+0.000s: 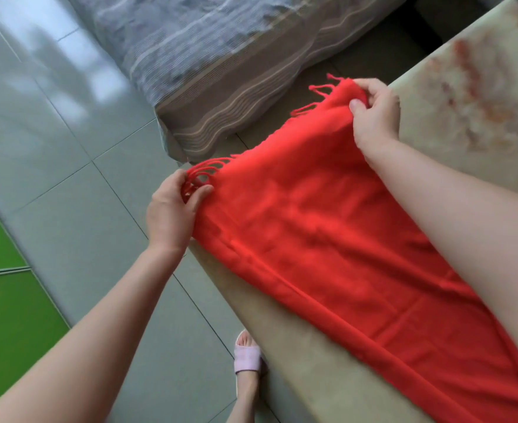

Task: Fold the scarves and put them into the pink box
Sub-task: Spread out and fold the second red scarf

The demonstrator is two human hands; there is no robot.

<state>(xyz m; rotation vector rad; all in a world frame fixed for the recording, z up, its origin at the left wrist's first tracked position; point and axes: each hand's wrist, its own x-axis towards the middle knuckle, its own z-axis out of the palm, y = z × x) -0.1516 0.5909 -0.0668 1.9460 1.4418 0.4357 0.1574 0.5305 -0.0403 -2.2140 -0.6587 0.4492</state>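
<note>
Red fringed fabric scarf [328, 233]: we are pinching its tasselled corners, left hand [172, 213] and right hand [373, 114], cloth stretching between them over beige marbled tabletop [480, 87].

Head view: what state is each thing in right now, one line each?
Red scarf: spread along the table, fringed end held at both corners.
Left hand: pinching the left fringed corner.
Right hand: pinching the right fringed corner.
Pink box: not in view.

Open floor [68, 193] L of table [480, 71], bed [221, 71] corner near far end, scarf [328, 224] covering table
</note>
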